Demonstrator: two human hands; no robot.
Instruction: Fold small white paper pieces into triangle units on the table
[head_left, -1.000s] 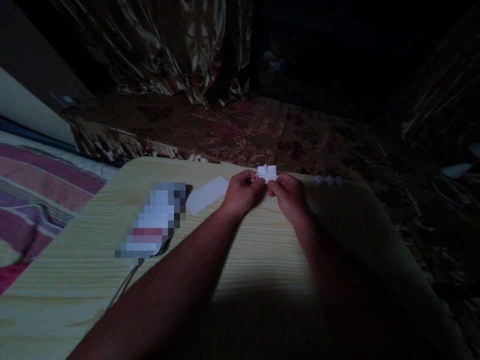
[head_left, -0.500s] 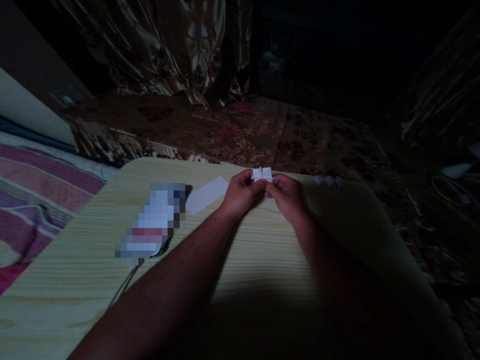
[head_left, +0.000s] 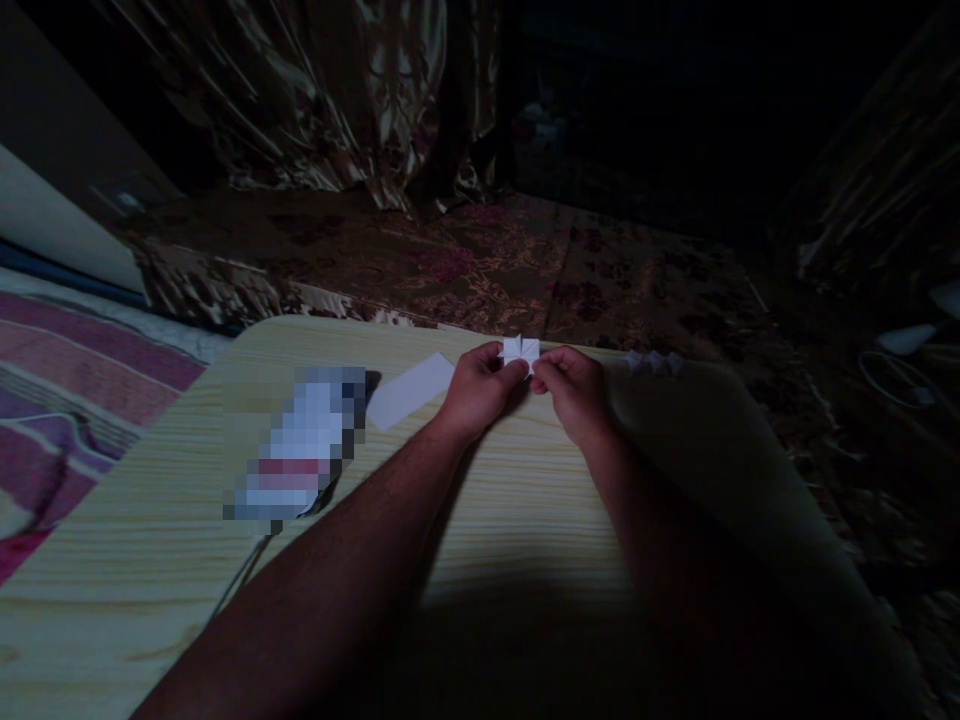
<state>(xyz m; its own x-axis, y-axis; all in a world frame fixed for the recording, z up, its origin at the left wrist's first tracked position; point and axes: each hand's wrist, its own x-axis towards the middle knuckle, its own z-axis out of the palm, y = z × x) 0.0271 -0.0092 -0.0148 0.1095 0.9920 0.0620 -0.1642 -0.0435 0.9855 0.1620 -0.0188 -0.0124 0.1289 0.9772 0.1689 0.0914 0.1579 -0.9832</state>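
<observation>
We note that, against the frames just prior, the folded paper (head_left: 521,352) has shifted slightly towards the left hand (head_left: 480,390), which we judge a small regrip for work on one corner. It sits at the clock's centre, above the table's far edge, one flap upright. The left thumb and fingers pinch its near-left side; the right hand (head_left: 574,385) appears to pinch its near-right corner between thumb and forefinger. On the wood-grain table (head_left: 525,480) we find a white sheet (head_left: 411,390) at nine o'clock, a pixelated object (head_left: 300,440) beyond it towards eight, and small folded pieces (head_left: 655,363) at three. The room is dim: patterned cloth (head_left: 465,250) at twelve, curtain (head_left: 405,100) at eleven, striped bedding (head_left: 97,345) far out at nine.
</observation>
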